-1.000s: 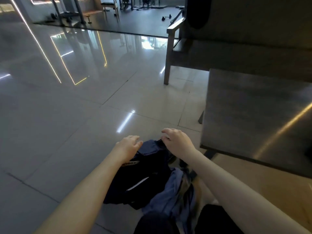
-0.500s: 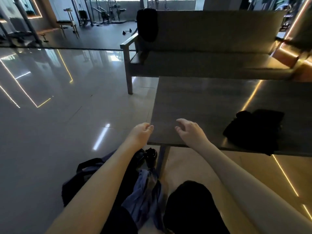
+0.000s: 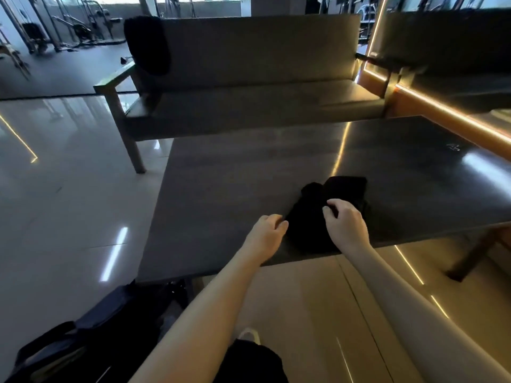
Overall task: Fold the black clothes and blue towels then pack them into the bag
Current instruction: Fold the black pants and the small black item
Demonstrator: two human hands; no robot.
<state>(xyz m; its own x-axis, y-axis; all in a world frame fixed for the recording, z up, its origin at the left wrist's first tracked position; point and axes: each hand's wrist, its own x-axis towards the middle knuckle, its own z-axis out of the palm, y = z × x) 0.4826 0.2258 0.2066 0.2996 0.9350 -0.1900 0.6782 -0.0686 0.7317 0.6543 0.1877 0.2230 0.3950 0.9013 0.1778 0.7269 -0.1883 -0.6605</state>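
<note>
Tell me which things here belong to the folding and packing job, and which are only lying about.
Belong to the job:
black clothes on the table
bag on the floor
left hand and right hand, both at the clothes

Only lying about:
sofa
dark cloth over the sofa's back (perhaps clothing, unclear)
gym machines behind
</note>
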